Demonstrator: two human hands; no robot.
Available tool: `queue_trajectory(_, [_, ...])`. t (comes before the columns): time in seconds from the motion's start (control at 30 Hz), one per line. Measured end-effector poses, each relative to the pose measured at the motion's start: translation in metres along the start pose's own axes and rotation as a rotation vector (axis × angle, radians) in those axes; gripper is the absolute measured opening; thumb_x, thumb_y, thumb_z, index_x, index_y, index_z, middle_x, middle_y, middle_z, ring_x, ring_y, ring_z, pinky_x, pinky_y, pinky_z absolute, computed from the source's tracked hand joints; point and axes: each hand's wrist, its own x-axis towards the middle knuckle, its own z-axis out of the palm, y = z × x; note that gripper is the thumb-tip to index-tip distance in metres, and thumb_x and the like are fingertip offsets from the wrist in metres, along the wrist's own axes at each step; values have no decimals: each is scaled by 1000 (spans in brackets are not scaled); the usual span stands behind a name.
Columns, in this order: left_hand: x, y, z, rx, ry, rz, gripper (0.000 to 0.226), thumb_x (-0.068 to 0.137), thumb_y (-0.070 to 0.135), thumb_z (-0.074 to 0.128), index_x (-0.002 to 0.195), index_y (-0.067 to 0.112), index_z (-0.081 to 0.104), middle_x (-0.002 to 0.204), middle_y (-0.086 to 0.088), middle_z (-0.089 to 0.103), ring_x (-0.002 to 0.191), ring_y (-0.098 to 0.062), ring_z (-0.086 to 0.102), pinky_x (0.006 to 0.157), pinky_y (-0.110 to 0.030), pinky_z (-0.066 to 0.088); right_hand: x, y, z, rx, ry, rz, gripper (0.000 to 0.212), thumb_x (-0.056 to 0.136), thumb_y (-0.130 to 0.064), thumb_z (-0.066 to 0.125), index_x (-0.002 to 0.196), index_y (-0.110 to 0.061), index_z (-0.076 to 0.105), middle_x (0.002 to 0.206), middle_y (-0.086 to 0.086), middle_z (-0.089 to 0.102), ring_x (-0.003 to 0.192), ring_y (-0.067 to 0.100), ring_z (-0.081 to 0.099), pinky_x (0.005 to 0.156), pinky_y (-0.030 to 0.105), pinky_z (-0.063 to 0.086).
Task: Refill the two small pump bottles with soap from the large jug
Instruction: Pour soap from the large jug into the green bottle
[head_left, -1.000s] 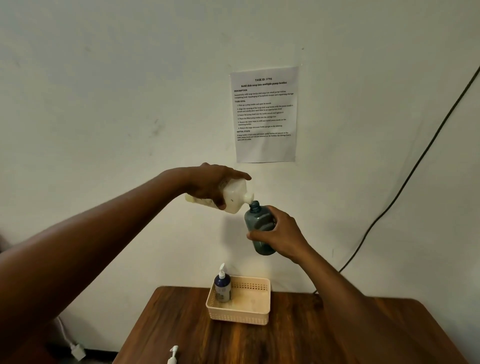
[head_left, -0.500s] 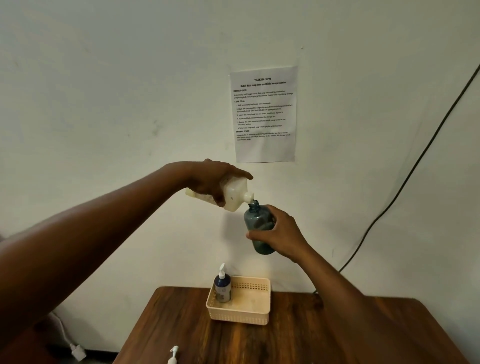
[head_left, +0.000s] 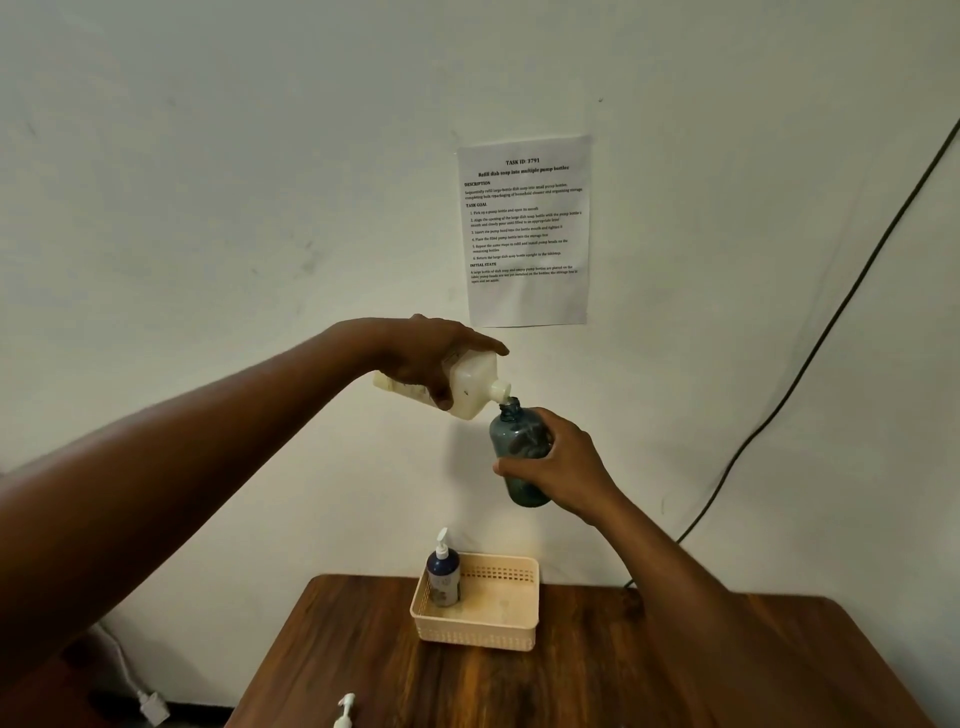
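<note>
Holding both arms up high in front of the wall, you have your hands well above the table (head_left: 363, 649). Your left arm reaches in from the left side, long and nearly flat. Your left hand (head_left: 431, 358) is wrapped over the top of the large jug (head_left: 467, 387), with the thumb under it and one finger lying straight along its top edge. The jug is tipped on its side, with its little round spout pointing right and a bit down. It is pale cream and cloudy.

Your right arm comes up from the lower right. Your right hand (head_left: 558, 467) is curled tight around the middle of the open bottle (head_left: 519, 436). This bottle is dark blue-green and see-through, and it stands almost straight up with no pump on it. The jug's spout sits right at the bottle's open mouth. You cannot tell if soap is running in.

Down below, a cream basket (head_left: 478, 631) sits on the brown wooden table near the wall. The second pump bottle (head_left: 443, 577), dark blue with a white pump on top, stands in the basket's left corner. A loose white pump head (head_left: 344, 712) lies near the front edge of the table.
</note>
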Motion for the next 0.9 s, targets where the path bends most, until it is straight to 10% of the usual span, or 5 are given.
queue_trajectory(0.9, [4,-2,-4,-27,-43,14,98,76,10,85,155,41,37,147,7,51,120,-16,47,100,-33,38,2,1,4,5,-5,1,68,66,-43,87,123,-42,50,113,-20,59,100,6,60,72,13,46])
